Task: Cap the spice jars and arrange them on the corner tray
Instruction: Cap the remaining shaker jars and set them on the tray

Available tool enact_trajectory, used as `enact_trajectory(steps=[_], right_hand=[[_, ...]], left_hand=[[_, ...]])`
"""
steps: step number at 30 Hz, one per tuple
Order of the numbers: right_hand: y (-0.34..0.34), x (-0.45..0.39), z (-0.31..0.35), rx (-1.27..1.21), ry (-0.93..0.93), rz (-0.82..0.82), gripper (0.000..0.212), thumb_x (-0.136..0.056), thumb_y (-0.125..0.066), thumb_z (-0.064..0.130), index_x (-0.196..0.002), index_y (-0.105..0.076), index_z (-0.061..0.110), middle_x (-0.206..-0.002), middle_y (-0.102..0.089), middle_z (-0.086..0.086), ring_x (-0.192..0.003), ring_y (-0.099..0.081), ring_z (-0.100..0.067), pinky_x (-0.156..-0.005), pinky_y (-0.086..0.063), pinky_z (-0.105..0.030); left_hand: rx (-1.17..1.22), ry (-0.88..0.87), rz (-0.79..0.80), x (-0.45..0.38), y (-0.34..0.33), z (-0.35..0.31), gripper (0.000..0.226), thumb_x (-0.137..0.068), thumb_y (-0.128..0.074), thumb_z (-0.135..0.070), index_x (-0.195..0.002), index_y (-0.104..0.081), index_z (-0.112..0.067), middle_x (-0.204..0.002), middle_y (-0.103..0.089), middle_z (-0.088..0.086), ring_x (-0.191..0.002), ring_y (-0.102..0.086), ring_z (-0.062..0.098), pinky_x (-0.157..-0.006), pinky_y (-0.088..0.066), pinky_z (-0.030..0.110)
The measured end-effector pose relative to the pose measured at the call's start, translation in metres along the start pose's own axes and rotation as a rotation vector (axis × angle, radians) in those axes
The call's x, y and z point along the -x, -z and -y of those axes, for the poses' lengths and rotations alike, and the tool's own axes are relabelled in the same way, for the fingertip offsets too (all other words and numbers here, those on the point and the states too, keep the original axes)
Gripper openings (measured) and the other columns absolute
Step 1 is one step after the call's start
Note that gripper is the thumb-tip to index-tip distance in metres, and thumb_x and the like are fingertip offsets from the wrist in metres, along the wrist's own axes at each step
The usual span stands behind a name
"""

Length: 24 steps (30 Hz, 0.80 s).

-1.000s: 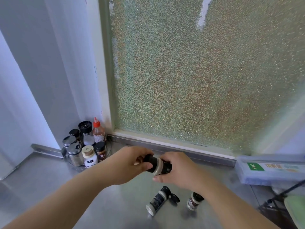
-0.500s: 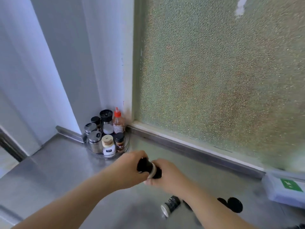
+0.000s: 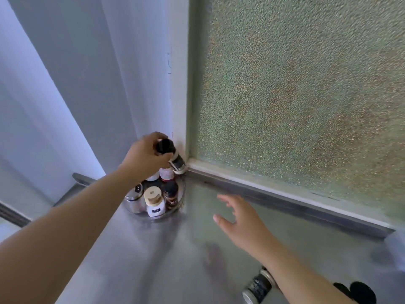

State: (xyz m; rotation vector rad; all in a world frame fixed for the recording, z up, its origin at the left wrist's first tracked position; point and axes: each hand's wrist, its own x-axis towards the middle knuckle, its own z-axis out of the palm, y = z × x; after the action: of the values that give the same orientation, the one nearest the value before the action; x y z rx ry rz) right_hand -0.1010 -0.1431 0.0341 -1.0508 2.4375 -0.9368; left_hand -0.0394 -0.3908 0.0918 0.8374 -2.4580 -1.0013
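Observation:
My left hand (image 3: 144, 155) grips a capped spice jar (image 3: 173, 155) with a black lid and white label, tilted, above the back of the round clear corner tray (image 3: 180, 199). On the tray stand several jars, among them a white bottle with a tan cap (image 3: 154, 202) and a dark jar with a black cap (image 3: 171, 194). My right hand (image 3: 238, 218) hovers open over the steel counter, right of the tray, holding nothing. Partly hidden by my right forearm, an uncapped jar (image 3: 258, 286) lies on its side at the bottom. Loose black caps (image 3: 359, 292) rest to its right.
The steel counter (image 3: 153, 260) meets a white wall at left and a frosted glass window (image 3: 295, 95) with a metal sill at the back. The tray sits tight in that corner.
My right hand has let go of the capped jar and dropped back over the counter. My left hand has carried the jar up and left to above the tray's back. The view swung left.

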Motion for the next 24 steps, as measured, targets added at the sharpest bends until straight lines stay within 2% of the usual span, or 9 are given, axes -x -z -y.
enact_trajectory(steps=[2, 6, 8, 11, 14, 17, 20, 24], right_hand=[[-0.001, 0.002, -0.004, 0.003, -0.015, 0.0, 0.045, -0.084, -0.063, 0.029, -0.127, -0.05, 0.024, -0.124, -0.052, 0.007, -0.117, -0.048, -0.008, -0.104, -0.038, -0.03], [-0.008, 0.002, -0.009, -0.011, -0.049, 0.01, 0.039, -0.085, -0.063, 0.027, -0.122, -0.054, 0.024, -0.111, -0.052, 0.011, -0.104, -0.051, -0.004, -0.096, -0.04, -0.021], [-0.013, -0.001, -0.009, -0.028, -0.053, 0.02, 0.036, -0.084, -0.064, 0.025, -0.119, -0.055, 0.024, -0.108, -0.055, 0.011, -0.1, -0.053, -0.004, -0.092, -0.041, -0.019], [-0.019, -0.008, -0.005, -0.058, -0.06, 0.048, 0.034, -0.085, -0.063, 0.026, -0.118, -0.055, 0.026, -0.106, -0.058, 0.015, -0.099, -0.054, -0.003, -0.09, -0.043, -0.018], [-0.024, -0.014, -0.001, -0.076, -0.072, 0.08, 0.033, -0.085, -0.062, 0.027, -0.118, -0.056, 0.029, -0.102, -0.057, 0.022, -0.099, -0.054, 0.002, -0.084, -0.043, -0.013], [-0.026, -0.013, 0.002, -0.076, -0.064, 0.099, 0.031, -0.086, -0.062, 0.026, -0.116, -0.057, 0.029, -0.098, -0.058, 0.022, -0.095, -0.054, 0.006, -0.079, -0.041, -0.007], [-0.023, -0.008, 0.0, -0.084, -0.07, 0.103, 0.03, -0.086, -0.062, 0.026, -0.115, -0.058, 0.028, -0.098, -0.06, 0.02, -0.095, -0.055, 0.004, -0.079, -0.041, -0.008], [-0.014, 0.002, -0.005, -0.092, -0.084, 0.087, 0.029, -0.085, -0.062, 0.024, -0.114, -0.059, 0.026, -0.094, -0.06, 0.019, -0.093, -0.056, 0.003, -0.078, -0.041, -0.009]], left_hand=[[-0.068, 0.013, 0.036, -0.014, 0.002, 0.014, 0.037, -0.074, -0.068, -0.019, -0.108, -0.055, -0.022, -0.098, -0.062, 0.004, -0.088, -0.057, 0.025, -0.076, -0.04, 0.029], [-0.202, 0.045, 0.138, -0.018, -0.005, 0.046, 0.032, -0.071, -0.068, -0.019, -0.102, -0.059, -0.018, -0.087, -0.062, 0.006, -0.077, -0.053, 0.024, -0.068, -0.038, 0.028], [-0.268, 0.082, 0.18, -0.016, -0.01, 0.061, 0.035, -0.071, -0.067, -0.02, -0.105, -0.058, -0.018, -0.089, -0.062, 0.007, -0.076, -0.053, 0.024, -0.066, -0.04, 0.029], [-0.337, 0.132, 0.192, -0.013, -0.015, 0.078, 0.039, -0.072, -0.065, -0.022, -0.11, -0.055, -0.021, -0.095, -0.062, 0.009, -0.082, -0.053, 0.027, -0.075, -0.045, 0.034], [-0.486, 0.155, 0.229, -0.011, -0.02, 0.088, 0.038, -0.077, -0.061, -0.028, -0.114, -0.052, -0.026, -0.106, -0.063, 0.009, -0.1, -0.051, 0.03, -0.089, -0.036, 0.04], [-0.569, 0.166, 0.274, -0.011, -0.025, 0.097, 0.035, -0.08, -0.057, -0.032, -0.115, -0.052, -0.027, -0.11, -0.06, 0.008, -0.108, -0.045, 0.03, -0.093, -0.031, 0.041], [-0.672, 0.122, 0.286, -0.01, -0.029, 0.099, 0.034, -0.084, -0.051, -0.032, -0.118, -0.05, -0.028, -0.113, -0.058, 0.007, -0.11, -0.043, 0.031, -0.095, -0.03, 0.042], [-0.643, 0.049, 0.215, -0.004, -0.032, 0.091, 0.043, -0.083, -0.051, -0.025, -0.126, -0.046, -0.025, -0.123, -0.052, 0.009, -0.115, -0.041, 0.032, -0.097, -0.032, 0.047]])
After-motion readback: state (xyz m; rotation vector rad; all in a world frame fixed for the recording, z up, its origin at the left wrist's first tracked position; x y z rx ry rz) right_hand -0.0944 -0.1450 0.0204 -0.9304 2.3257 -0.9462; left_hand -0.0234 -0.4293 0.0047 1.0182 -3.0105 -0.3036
